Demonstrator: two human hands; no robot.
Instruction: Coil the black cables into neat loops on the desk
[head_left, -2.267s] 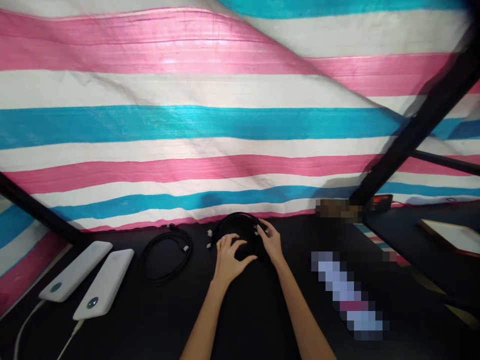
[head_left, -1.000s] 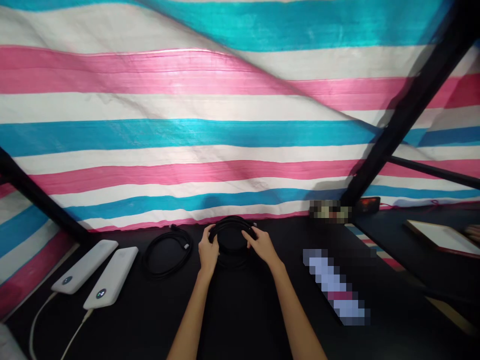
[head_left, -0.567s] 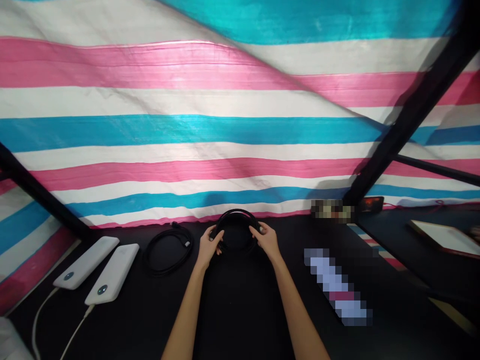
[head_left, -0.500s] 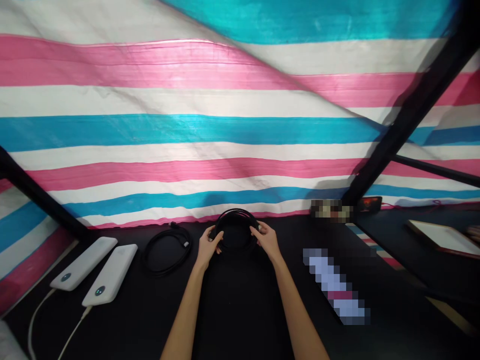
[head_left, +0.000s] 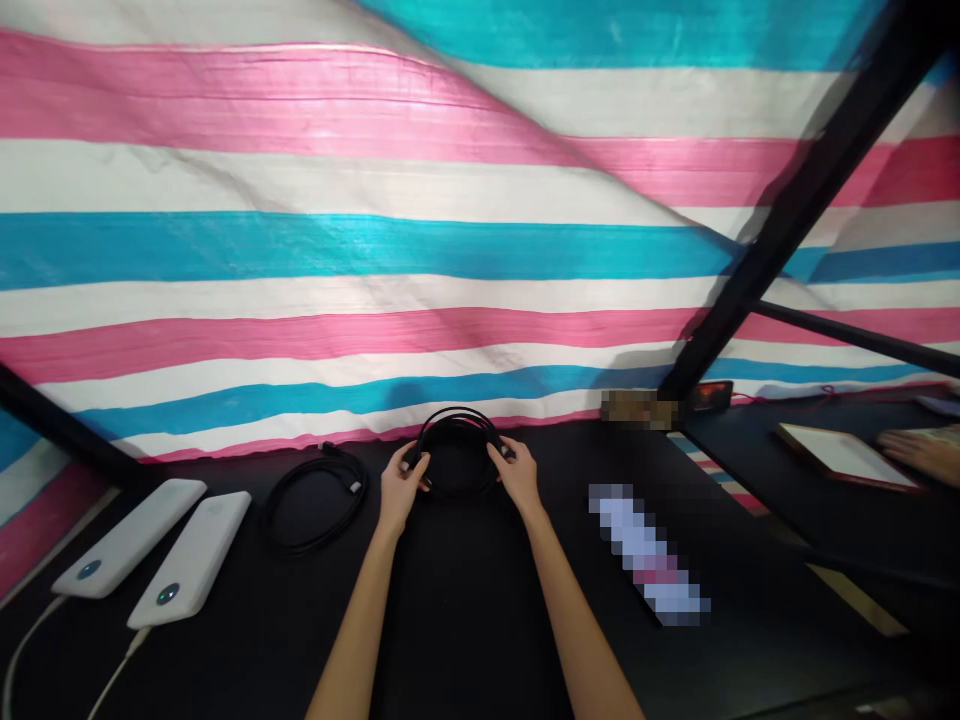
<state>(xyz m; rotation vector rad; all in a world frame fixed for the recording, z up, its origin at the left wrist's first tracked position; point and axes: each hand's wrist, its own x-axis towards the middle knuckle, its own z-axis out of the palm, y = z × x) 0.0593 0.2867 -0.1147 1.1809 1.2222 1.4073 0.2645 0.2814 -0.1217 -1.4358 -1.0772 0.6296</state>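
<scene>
A coiled black cable (head_left: 454, 411) is held between both hands near the back of the black table (head_left: 465, 620). My left hand (head_left: 402, 487) is closed on the left side of its loops, where a small light end shows by the fingers. On the right side of the coil, my right hand (head_left: 516, 474) pinches the loops with thumb and fingers. A second coiled black cable (head_left: 279, 540) lies on the table to the left of my left hand, its plug ends showing at the upper right of the loop.
At the left lie two white power banks (head_left: 196, 558) with white cords attached. A pixelated flat object (head_left: 649, 556) lies to the right. On the neighbouring table are a white framed board (head_left: 847, 455) and another person's hand (head_left: 926, 455). Striped sheeting (head_left: 375, 250) hangs behind, between black posts.
The view has shifted, so the tabletop things sit further left in the picture. Both hands still hold the coil. More of the other person's hand shows at the right.
</scene>
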